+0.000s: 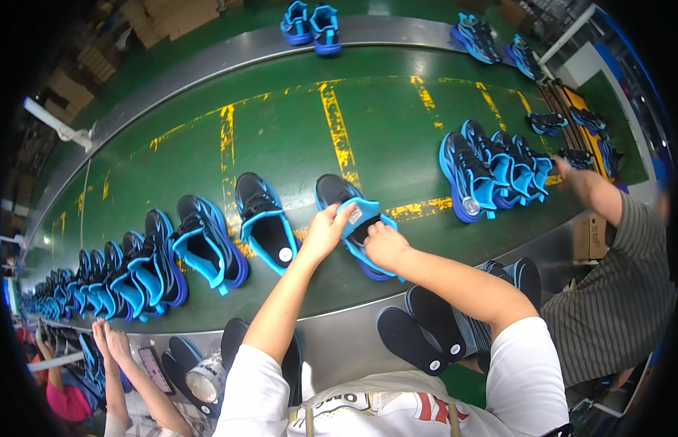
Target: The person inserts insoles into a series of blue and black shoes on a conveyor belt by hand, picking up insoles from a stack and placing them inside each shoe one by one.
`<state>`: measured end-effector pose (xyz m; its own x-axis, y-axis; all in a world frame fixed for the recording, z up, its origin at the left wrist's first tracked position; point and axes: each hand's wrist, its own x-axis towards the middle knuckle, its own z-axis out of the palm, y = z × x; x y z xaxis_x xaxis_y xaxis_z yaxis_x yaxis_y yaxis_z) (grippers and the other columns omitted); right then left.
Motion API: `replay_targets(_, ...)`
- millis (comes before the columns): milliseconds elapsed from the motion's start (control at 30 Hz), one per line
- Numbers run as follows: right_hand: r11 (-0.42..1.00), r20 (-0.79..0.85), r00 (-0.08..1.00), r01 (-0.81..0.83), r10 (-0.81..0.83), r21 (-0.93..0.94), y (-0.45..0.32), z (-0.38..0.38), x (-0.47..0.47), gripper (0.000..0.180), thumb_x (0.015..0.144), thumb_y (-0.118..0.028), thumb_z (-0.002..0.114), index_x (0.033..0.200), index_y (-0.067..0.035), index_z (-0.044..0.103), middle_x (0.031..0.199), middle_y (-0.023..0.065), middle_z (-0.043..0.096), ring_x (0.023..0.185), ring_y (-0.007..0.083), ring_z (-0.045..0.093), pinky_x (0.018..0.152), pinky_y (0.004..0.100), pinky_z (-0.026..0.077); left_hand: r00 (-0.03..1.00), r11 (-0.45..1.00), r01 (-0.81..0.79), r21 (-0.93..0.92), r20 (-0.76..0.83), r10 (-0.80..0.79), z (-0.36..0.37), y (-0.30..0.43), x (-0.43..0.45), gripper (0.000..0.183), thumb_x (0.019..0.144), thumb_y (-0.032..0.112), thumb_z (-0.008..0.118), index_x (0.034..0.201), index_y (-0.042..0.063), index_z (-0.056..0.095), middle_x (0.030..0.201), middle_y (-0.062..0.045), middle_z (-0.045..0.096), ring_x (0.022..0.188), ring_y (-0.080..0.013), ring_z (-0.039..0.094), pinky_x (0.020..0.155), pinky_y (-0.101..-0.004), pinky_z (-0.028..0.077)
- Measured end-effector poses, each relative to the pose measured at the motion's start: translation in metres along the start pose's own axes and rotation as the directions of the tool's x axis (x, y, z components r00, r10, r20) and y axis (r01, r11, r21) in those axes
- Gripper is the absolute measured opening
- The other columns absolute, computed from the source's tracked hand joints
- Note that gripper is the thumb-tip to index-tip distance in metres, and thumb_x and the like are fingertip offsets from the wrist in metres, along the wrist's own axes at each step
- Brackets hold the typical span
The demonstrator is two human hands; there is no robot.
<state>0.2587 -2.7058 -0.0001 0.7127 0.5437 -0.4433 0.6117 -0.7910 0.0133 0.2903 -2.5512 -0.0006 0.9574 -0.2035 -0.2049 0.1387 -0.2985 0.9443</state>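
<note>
On the green conveyor belt (284, 125), a black and blue sneaker (339, 188) lies before me with its toe pointing away. My left hand (329, 232) pinches its light blue tongue (363, 216) between thumb and fingers. The fingers of my right hand (385, 246) reach into the shoe's opening, partly hidden there; whether they hold anything is not visible. Just left of it, apart, stands another sneaker (259, 202), its dark insole showing a round white sticker (285, 254) at the heel. Dark insoles (407, 338) with round stickers lie on the metal ledge near my body.
A long row of sneakers (153, 273) runs left; a cluster (470, 169) stands right. Two sneakers (325, 27) sit on the far metal rail. A co-worker's hands (112, 341) are at lower left, another's arm (590, 185) at right. A cup (205, 382) and phone (156, 368) lie on the ledge.
</note>
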Motion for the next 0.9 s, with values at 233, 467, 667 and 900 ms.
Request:
replay_targets(233, 0.961, 0.359, 0.933, 0.092, 0.008, -0.26, -0.007, -0.004, 0.013, 0.029, 0.082, -0.022, 0.045, 0.102, -0.009, 0.062, 0.108, 0.0089, 0.056, 0.101, 0.0242, 0.049, 0.08, 0.0309, 0.037, 0.997, 0.989, 0.011, -0.146, -0.071, -0.022, 0.009, 0.002, -0.006, 0.04, 0.083, 0.037, 0.055, 0.086, -0.003, 0.059, 0.062, -0.004, 0.053, 0.06, -0.0082, 0.046, 0.054, -0.0245, 0.038)
replay_targets(467, 0.997, 0.607, 0.792, 0.03, -0.069, 0.074, 0.017, -0.006, 0.027, 0.036, 0.07, -0.013, 0.058, 0.105, -0.006, 0.06, 0.107, 0.0086, 0.059, 0.098, 0.0229, 0.055, 0.087, 0.035, 0.035, 0.979, 0.952, 0.074, -0.296, -0.16, -0.125, 0.035, 0.013, -0.012, 0.045, 0.081, 0.036, 0.059, 0.091, -0.007, 0.058, 0.066, 0.001, 0.051, 0.062, -0.0043, 0.042, 0.053, -0.0187, 0.034)
replay_targets(667, 0.991, 0.549, 0.826, 0.133, -0.129, 0.034, 0.014, -0.008, 0.027, 0.053, 0.064, -0.009, 0.063, 0.116, -0.005, 0.051, 0.122, 0.0146, 0.047, 0.115, 0.0282, 0.041, 0.093, 0.0335, 0.034, 0.95, 0.972, 0.047, -0.232, -0.289, -0.115, 0.047, 0.008, -0.014, 0.041, 0.082, 0.031, 0.06, 0.095, -0.008, 0.055, 0.071, -0.004, 0.057, 0.065, -0.0051, 0.048, 0.056, -0.0196, 0.039)
replay_targets(900, 0.954, 0.268, 0.957, 0.025, -0.108, 0.297, 0.032, 0.011, 0.034, 0.042, 0.071, -0.01, 0.054, 0.112, -0.002, 0.052, 0.12, 0.0162, 0.047, 0.111, 0.0283, 0.044, 0.093, 0.0349, 0.035, 0.771, 0.904, -0.329, 0.274, -0.475, 0.424, 0.071, 0.004, -0.017, 0.031, 0.078, 0.023, 0.061, 0.094, -0.002, 0.055, 0.074, -0.015, 0.055, 0.068, -0.0325, 0.055, 0.06, -0.0371, 0.043)
